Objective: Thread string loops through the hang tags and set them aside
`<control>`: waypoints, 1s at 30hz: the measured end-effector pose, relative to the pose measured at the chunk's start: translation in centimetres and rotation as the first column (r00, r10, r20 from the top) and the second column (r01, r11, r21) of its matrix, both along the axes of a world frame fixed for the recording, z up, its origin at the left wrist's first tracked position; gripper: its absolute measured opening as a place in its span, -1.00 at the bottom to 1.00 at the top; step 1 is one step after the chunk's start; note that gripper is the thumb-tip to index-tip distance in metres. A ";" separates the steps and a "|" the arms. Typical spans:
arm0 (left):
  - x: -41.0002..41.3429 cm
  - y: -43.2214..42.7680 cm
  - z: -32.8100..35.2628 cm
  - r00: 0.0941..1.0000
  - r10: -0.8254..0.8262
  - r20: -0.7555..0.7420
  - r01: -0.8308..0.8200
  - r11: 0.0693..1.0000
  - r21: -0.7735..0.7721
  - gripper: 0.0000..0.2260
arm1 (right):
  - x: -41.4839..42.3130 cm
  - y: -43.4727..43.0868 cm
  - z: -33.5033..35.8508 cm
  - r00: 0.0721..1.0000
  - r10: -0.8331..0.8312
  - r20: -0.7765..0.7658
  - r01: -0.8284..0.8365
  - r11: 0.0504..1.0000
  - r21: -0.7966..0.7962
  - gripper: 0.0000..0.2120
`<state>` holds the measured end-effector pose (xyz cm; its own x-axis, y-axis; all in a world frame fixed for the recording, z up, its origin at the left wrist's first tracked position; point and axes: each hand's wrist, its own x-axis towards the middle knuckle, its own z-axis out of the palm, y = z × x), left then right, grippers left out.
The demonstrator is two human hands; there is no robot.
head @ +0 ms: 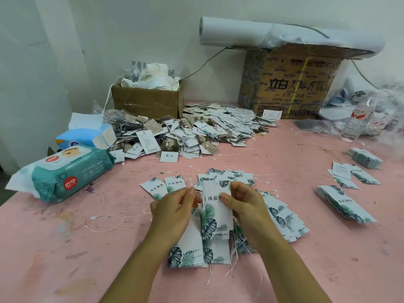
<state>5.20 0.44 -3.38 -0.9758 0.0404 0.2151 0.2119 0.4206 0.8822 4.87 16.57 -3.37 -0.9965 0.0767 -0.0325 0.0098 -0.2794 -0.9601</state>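
We pinch the leaf-print hang tag (215, 215) near its top with the right hand (244, 204). It is light, stiff card that creases easily. The left hand (172, 213) has its fingertips pinched closed, seemingly on a string loop.

- One cam only, head-worn. It looks fwd and down from above the near edge of the pink table (306, 248).
- Close range: both forearms come in from the bottom edge. The left hand (172, 213) and right hand (247, 206) sit just below frame centre, w/ the hang tag (215, 215) between them.
- Wide-angle lens — the tabletop fills approx the lower two-thirds, w/ the white wall (109, 29) across the top.
- The far reach takes in the small box (146, 101) and big box (290, 84) at the wall.
- The wipes pack (70, 173) is at left and the tag stacks (345, 204) are at right.
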 end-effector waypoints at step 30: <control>-0.6 0.2 -1.5 0.999 0.018 -0.027 -0.030 0.843 -0.537 -0.78 | -0.2 0.7 -0.1 0.975 0.067 0.213 -0.031 0.985 -0.171 -0.95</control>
<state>4.59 0.68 -4.89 -0.9736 0.1322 0.1863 0.2110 0.8329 0.5117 4.64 17.28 -3.51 -0.9665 0.0032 -0.2568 0.2307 -0.4287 -0.8735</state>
